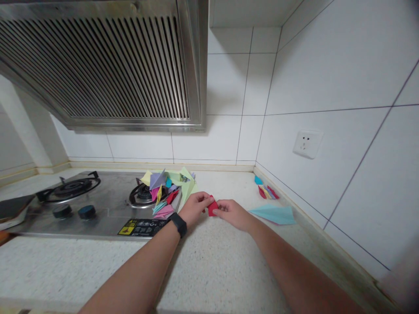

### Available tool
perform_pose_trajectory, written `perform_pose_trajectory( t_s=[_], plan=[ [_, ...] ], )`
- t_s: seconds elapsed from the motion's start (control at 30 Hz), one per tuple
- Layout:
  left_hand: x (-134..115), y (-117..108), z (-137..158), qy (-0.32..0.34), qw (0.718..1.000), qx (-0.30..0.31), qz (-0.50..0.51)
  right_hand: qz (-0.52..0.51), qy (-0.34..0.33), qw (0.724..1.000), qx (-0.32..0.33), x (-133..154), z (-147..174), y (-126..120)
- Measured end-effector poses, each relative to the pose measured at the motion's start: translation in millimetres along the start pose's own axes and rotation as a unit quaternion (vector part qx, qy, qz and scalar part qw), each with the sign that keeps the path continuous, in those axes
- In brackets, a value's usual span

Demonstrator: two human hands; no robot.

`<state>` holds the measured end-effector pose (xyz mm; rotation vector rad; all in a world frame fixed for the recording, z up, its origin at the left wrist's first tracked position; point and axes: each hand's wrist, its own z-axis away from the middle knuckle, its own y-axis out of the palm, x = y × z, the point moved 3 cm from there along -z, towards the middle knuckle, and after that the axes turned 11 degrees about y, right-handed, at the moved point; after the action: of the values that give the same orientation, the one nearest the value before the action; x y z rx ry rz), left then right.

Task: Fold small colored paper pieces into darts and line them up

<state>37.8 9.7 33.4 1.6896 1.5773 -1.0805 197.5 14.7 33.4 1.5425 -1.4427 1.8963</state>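
With fingers almost together, the left hand (197,206) and right hand (233,213) are pinching the red paper (212,206) between them, right of the paper pile (172,197). Pulling too hard could be tearing it; pinching loosely could be letting it slip.

Small red folded paper (211,209), angular in outline, pinched between left hand (194,207) and right hand (233,213)

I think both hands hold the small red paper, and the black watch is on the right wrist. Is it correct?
Not quite: in the head view, the black watch is on the left wrist, not the right. The rest is correct: left hand and right hand both hold the small red paper.
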Motion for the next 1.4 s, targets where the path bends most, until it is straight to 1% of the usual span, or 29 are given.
perform_pose_trajectory(
  t_s=[0.27,0.4,0.53,0.67,0.83,1.0,1.17,1.23,1.3,1.4],
  plan=[
    [-1,1,3,-0.023,1.0,-0.003,0.017,0.002,0.017,1.0,0.012,1,1,-3],
    [-1,2,5,-0.055,0.998,0.001,0.044,0.011,0.002,1.0,0.014,1,0,-4],
    [-4,3,8,-0.078,0.992,-0.005,0.095,0.032,-0.01,0.999,-0.001,-1,-2,-7],
    [-6,4,9,-0.087,0.988,0.003,0.125,0.054,-0.008,0.998,-0.014,-3,-1,-10],
    [-6,6,8,-0.073,0.989,0.018,0.124,0.086,-0.021,0.996,-0.028,-2,0,-13],
    [-3,4,7,-0.065,0.994,-0.018,0.092,0.084,-0.02,0.995,-0.048,0,3,-15],
    [-4,1,5,-0.051,0.993,-0.049,0.092,0.02,-0.014,0.998,-0.056,2,3,-16],
    [-4,0,5,-0.052,0.993,-0.058,0.088,0.003,-0.021,0.997,-0.073,1,2,-17],
    [-4,-1,4,-0.055,0.993,-0.069,0.076,0.009,-0.023,0.994,-0.106,0,0,-19],
    [-1,-1,6,-0.079,0.992,-0.089,0.038,0.057,-0.034,0.978,-0.198,1,1,-26]
  ],
)
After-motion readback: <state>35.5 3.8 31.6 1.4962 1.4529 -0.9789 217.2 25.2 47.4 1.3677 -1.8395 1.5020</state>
